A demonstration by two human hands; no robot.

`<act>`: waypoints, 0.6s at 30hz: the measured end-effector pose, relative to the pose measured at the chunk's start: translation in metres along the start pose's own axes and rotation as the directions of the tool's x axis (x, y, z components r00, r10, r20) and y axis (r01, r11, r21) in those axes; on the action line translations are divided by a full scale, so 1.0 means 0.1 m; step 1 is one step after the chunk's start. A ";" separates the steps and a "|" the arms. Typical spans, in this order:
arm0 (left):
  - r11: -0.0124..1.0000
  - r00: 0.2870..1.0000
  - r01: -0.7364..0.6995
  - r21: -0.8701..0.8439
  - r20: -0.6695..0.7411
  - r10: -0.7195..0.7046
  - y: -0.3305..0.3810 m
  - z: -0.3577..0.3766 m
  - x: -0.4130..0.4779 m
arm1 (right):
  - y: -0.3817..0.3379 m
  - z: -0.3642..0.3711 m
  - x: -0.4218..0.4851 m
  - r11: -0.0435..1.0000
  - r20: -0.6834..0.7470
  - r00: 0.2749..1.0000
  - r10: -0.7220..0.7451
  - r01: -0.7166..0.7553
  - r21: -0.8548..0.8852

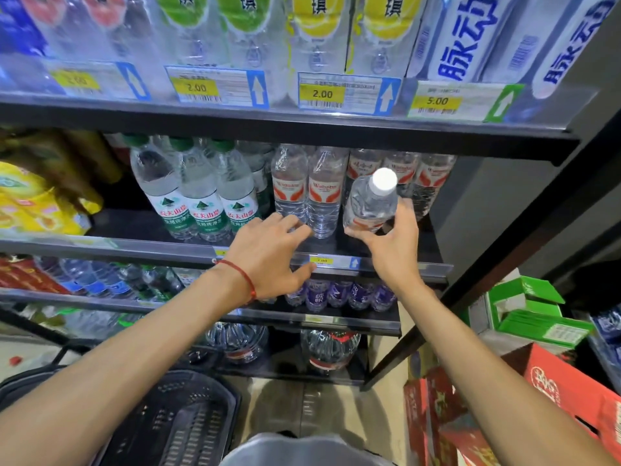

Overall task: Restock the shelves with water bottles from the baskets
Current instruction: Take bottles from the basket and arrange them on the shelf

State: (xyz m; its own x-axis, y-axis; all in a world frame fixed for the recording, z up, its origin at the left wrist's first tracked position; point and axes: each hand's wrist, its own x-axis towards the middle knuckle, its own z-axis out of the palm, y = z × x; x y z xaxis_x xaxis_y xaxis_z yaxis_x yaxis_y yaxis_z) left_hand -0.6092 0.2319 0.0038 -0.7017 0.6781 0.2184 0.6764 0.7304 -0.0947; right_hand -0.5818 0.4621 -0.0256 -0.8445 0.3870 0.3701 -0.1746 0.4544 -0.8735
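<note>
In your head view, your right hand (393,245) grips a white-capped water bottle (368,205) low on its body. The bottle is tilted with its cap toward you, over the front of the middle shelf (151,252), just before the red-label bottles (324,196). Your left hand (268,253) holds nothing, its fingers loosely spread with the tips at the foot of that row. A dark basket (181,422) sits on the floor under your left arm.

Bottle (369,203): clear, white cap, red-white label. Left of it: row bottles (290,191), same red-white labels; further left, green-capped bottles (201,200), green-white labels. Shelf (285,129) black. Price tags (322,94) above it: yellow, blue arrows. Below it: purple-labelled bottles (336,294), red bracelet (243,275), black slotted basket (188,422).
</note>
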 end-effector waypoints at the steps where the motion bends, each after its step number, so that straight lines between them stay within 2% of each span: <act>1: 1.000 1.000 -0.006 0.001 0.000 0.006 -0.03 0.02 0.02 | 0.05 0.05 0.05 0.999 -0.010 1.000 0.028 -0.028 -0.015; 4: 1.000 1.000 -0.017 0.006 0.005 0.017 -0.10 0.09 0.08 | 0.20 0.17 0.15 0.992 -0.027 0.994 0.104 -0.105 -0.064; 9: 1.000 0.999 -0.001 -0.012 0.047 0.001 -0.14 0.19 0.15 | 0.31 0.24 0.26 0.984 -0.061 0.990 0.127 -0.133 -0.121; 12: 1.000 0.997 -0.001 -0.003 0.080 0.001 -0.14 0.25 0.17 | 0.34 0.26 0.31 0.963 -0.032 0.985 0.172 -0.174 -0.204; 18: 1.000 0.996 0.010 -0.021 0.091 -0.008 -0.13 0.30 0.19 | 0.37 0.31 0.35 0.949 0.003 0.972 0.237 -0.231 -0.213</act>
State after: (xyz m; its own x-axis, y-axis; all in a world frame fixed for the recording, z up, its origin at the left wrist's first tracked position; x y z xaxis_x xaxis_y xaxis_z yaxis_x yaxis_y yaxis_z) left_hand -0.6384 0.2375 -0.0196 -0.7244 0.6771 0.1296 0.6741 0.7351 -0.0723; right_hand -0.6337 0.4677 -0.0546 -0.8633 0.4812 0.1520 0.1367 0.5129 -0.8475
